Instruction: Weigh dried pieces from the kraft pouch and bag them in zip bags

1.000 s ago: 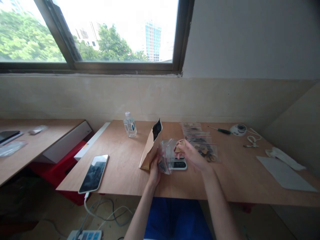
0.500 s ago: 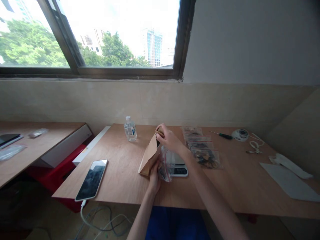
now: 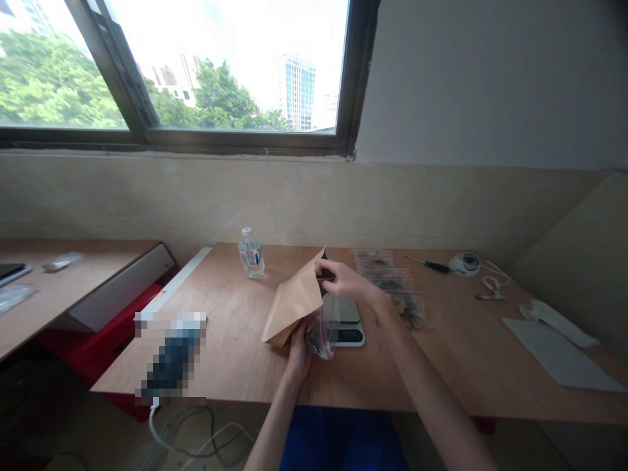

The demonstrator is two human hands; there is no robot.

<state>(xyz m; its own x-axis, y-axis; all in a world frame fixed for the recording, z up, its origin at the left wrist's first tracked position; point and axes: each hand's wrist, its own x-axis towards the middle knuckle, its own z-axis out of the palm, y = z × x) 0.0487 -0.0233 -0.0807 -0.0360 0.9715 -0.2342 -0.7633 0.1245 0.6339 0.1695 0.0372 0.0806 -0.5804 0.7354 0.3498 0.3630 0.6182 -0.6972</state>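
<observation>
STEP: right hand [image 3: 347, 280] apparently works at paper bag [image 3: 297, 297] mouth; fingers curled, load cannot be told | left hand [image 3: 297, 352] below: grips bag | NEXT: likely needs mouth steady

Left hand [image 3: 299, 347] grips the paper bag [image 3: 294, 299] low down; right hand [image 3: 346, 281] sits higher, fingers curled at its mouth!
</observation>
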